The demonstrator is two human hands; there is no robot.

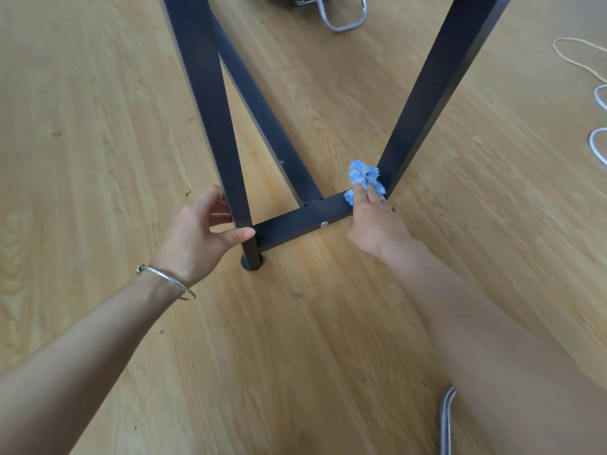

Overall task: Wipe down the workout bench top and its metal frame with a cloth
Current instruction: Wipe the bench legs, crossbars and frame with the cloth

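The bench's dark metal frame fills the middle of the view: a left leg (210,110), a right leg (430,93), a diagonal brace (262,116) and a low crossbar (295,224) joining the legs near the floor. My left hand (203,228) grips the left leg just above its round foot (251,261), thumb across the front. My right hand (374,221) presses a crumpled blue cloth (363,175) against the joint of the crossbar and the right leg. The bench top is out of view.
Light wood floor (98,126) lies all around. A chrome tube frame (345,14) stands at the top centre. Cord loops (594,103) lie at the right edge. Another chrome tube (446,418) rises at the bottom right beside my forearm.
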